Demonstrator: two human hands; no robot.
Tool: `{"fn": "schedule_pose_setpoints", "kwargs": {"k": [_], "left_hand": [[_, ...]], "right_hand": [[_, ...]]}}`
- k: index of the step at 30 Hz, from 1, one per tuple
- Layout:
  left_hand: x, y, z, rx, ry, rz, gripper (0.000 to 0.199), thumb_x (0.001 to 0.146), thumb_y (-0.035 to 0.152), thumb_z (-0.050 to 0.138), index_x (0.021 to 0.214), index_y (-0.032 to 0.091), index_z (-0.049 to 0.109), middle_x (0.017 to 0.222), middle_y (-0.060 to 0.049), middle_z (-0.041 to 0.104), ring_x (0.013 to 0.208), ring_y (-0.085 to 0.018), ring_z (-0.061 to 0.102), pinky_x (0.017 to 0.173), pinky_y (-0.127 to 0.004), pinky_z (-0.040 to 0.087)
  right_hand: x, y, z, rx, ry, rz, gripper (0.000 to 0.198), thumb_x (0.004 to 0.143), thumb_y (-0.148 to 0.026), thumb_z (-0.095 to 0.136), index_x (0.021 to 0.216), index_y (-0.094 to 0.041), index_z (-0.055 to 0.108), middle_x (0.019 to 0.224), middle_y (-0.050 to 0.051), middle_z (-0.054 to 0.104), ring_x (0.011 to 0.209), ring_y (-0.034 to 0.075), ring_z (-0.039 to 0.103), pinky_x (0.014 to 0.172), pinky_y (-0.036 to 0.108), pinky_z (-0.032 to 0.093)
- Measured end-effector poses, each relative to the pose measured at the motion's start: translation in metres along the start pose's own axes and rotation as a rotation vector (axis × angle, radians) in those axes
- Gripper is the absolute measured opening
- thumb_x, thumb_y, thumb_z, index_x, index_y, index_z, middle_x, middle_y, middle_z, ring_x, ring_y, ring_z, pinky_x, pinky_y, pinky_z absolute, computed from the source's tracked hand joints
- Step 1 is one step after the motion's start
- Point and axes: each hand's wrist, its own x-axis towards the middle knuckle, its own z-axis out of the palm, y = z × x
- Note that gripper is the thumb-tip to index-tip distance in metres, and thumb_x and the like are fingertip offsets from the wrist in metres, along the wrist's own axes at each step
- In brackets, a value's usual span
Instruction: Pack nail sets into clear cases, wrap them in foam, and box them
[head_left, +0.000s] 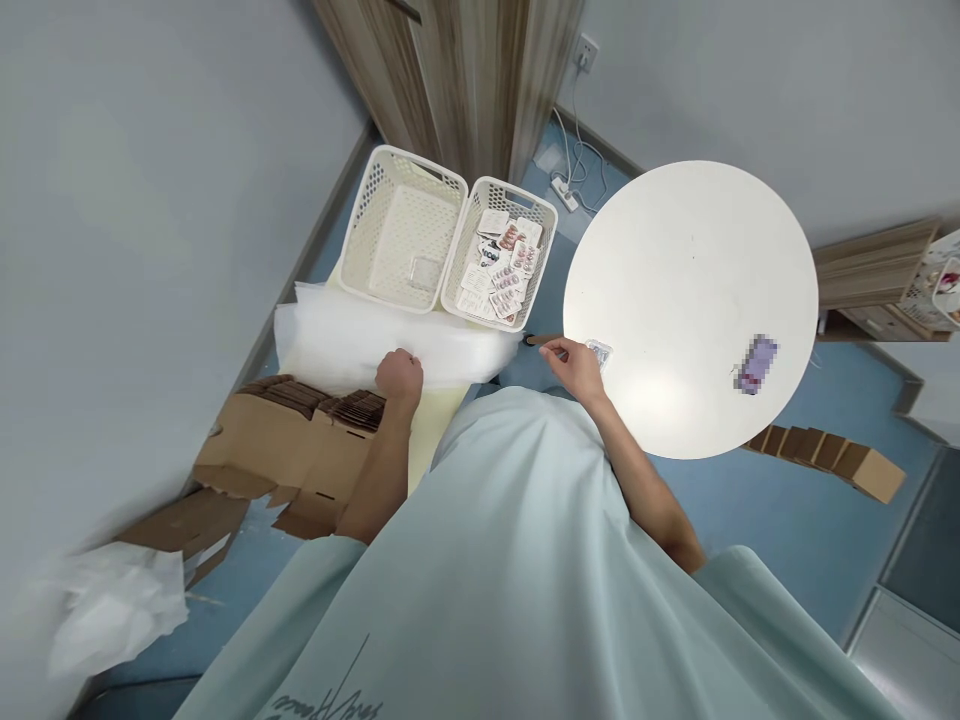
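My left hand [400, 375] is closed in a fist over a stack of white, translucent packing sheets [337, 335]. Whether it grips a sheet or anything else is hidden. At the near left edge of the round white table [690, 260], my right hand [576, 368] has its fingers drawn together in a pinch. Anything between those fingertips is too small to make out. Just beyond the right knuckles, a small clear pack [600, 353] lies on the table's rim, partly covered by the hand.
One white basket [360, 210] holds a single clear case [425, 272]. Its neighbour [551, 225] holds several packs of false nails [506, 280]. Folded brown cartons [292, 440] stand at left. A blurred purple item [757, 362] lies on the table; a power strip [564, 194] is on the floor.
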Motion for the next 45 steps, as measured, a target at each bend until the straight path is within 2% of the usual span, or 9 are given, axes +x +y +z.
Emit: {"fn": "schedule_pose_setpoints", "kwargs": {"k": [8, 12, 17, 23, 26, 28, 32, 36, 45], "left_hand": [[-0.028, 0.005, -0.017, -0.065, 0.143, 0.04, 0.013, 0.097, 0.028, 0.059, 0.102, 0.022, 0.069, 0.125, -0.018, 0.067, 0.117, -0.039, 0.064, 0.096, -0.049, 0.053], [-0.061, 0.012, -0.032, -0.153, 0.235, 0.142, 0.01, 0.097, 0.028, 0.06, 0.103, 0.022, 0.065, 0.128, -0.015, 0.067, 0.119, -0.036, 0.065, 0.101, -0.047, 0.052], [-0.114, 0.031, -0.056, -0.275, 0.192, 0.219, 0.008, 0.099, 0.032, 0.062, 0.101, 0.025, 0.062, 0.11, -0.005, 0.075, 0.099, -0.026, 0.073, 0.095, -0.038, 0.054], [-0.177, 0.081, -0.09, -0.444, 0.114, 0.592, 0.006, 0.089, 0.02, 0.062, 0.09, 0.024, 0.066, 0.099, -0.004, 0.074, 0.097, -0.023, 0.07, 0.095, -0.036, 0.056], [-0.2, 0.116, -0.098, -0.524, 0.015, 0.735, 0.006, 0.088, 0.022, 0.064, 0.091, 0.024, 0.069, 0.099, -0.004, 0.075, 0.094, -0.022, 0.069, 0.092, -0.035, 0.058], [-0.212, 0.141, -0.096, -0.6, -0.012, 0.764, 0.008, 0.089, 0.027, 0.068, 0.095, 0.024, 0.07, 0.099, -0.004, 0.075, 0.092, -0.021, 0.069, 0.089, -0.035, 0.059], [-0.234, 0.189, -0.073, -0.8, 0.003, 0.712, 0.027, 0.087, 0.039, 0.078, 0.108, 0.024, 0.069, 0.1, -0.003, 0.076, 0.087, -0.017, 0.072, 0.083, -0.031, 0.061], [-0.257, 0.23, -0.044, -0.939, -0.012, 0.659, 0.043, 0.084, 0.042, 0.085, 0.117, 0.024, 0.065, 0.098, -0.003, 0.077, 0.084, -0.016, 0.075, 0.079, -0.029, 0.062], [-0.304, 0.287, 0.005, -0.874, -0.03, 0.631, 0.031, 0.082, 0.045, 0.089, 0.09, 0.02, 0.071, 0.08, 0.0, 0.075, 0.065, -0.014, 0.07, 0.062, -0.026, 0.061]], "right_hand": [[-0.002, 0.007, -0.004, -0.027, -0.001, -0.051, 0.018, 0.097, -0.036, 0.066, 0.097, -0.024, 0.08, 0.097, 0.005, 0.082, 0.082, 0.023, 0.07, 0.08, 0.035, 0.055], [-0.004, 0.004, -0.009, -0.031, -0.047, -0.113, 0.018, 0.098, -0.033, 0.067, 0.105, -0.023, 0.08, 0.101, 0.006, 0.082, 0.083, 0.022, 0.071, 0.084, 0.036, 0.055], [-0.009, -0.006, -0.015, 0.007, -0.148, -0.282, 0.023, 0.098, -0.033, 0.07, 0.117, -0.024, 0.079, 0.111, 0.007, 0.079, 0.094, 0.024, 0.072, 0.092, 0.037, 0.057], [-0.02, -0.011, -0.024, 0.067, -0.194, -0.64, 0.057, 0.098, -0.036, 0.073, 0.153, -0.028, 0.058, 0.156, 0.01, 0.059, 0.144, 0.032, 0.054, 0.119, 0.051, 0.047], [-0.027, -0.001, -0.038, 0.147, -0.19, -0.708, 0.039, 0.103, -0.039, 0.066, 0.14, -0.028, 0.066, 0.145, 0.009, 0.066, 0.138, 0.03, 0.058, 0.115, 0.049, 0.049], [-0.033, 0.01, -0.051, 0.213, -0.141, -0.653, 0.023, 0.105, -0.042, 0.063, 0.118, -0.026, 0.073, 0.119, 0.008, 0.074, 0.113, 0.028, 0.067, 0.1, 0.045, 0.055], [-0.053, 0.042, -0.083, 0.372, -0.016, -0.451, 0.03, 0.099, -0.053, 0.069, 0.092, -0.024, 0.069, 0.086, 0.002, 0.067, 0.08, 0.02, 0.06, 0.076, 0.035, 0.052], [-0.077, 0.077, -0.11, 0.58, 0.029, -0.312, 0.039, 0.092, -0.062, 0.076, 0.095, -0.024, 0.068, 0.086, 0.0, 0.064, 0.075, 0.017, 0.056, 0.066, 0.031, 0.048], [-0.114, 0.149, -0.148, 0.85, 0.17, -0.205, 0.041, 0.087, -0.063, 0.082, 0.099, -0.026, 0.07, 0.09, 0.001, 0.066, 0.082, 0.019, 0.064, 0.072, 0.034, 0.055]]}}
